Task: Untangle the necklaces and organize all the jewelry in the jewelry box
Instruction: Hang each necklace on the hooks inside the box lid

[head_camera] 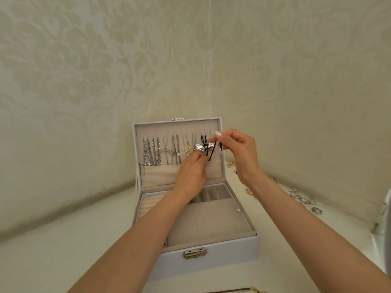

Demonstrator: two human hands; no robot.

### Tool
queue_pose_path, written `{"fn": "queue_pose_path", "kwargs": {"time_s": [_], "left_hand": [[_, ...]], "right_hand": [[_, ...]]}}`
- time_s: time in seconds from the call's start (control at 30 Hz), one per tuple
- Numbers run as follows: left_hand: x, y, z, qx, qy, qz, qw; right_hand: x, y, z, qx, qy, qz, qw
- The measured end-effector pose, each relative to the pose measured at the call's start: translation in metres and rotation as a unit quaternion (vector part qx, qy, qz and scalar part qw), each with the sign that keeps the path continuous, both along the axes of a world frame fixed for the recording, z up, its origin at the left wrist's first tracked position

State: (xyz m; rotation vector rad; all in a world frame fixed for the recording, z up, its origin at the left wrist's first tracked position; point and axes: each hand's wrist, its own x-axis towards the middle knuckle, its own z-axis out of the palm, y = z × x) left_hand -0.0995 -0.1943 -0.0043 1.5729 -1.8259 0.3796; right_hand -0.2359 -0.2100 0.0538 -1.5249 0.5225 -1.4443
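Your left hand [191,172] pinches the black cord necklace with chunky silver pendants [198,148] from below. Your right hand [237,149] pinches its cord higher up, against the upright lid of the white jewelry box [211,250], which stands by the table's [63,250] back edge.

The fingertips of the left hand [191,172] are hidden behind its own knuckles, so its hold on the black cord [212,154] cannot be judged. The lower ends of the hanging chains [160,153] are covered by the lid pocket [158,172]. The loose pieces [302,199] at the right are too small to be identified. A gold chain [232,290] is cut off by the bottom edge.
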Motion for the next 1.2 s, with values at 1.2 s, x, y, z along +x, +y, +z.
{"fn": "queue_pose_path", "kwargs": {"time_s": [1.2], "left_hand": [[0.003,0.009,0.003,0.003,0.04,0.096,0.995]], "right_hand": [[0.024,-0.034,-0.034,-0.319,0.519,-0.167,0.775]]}}
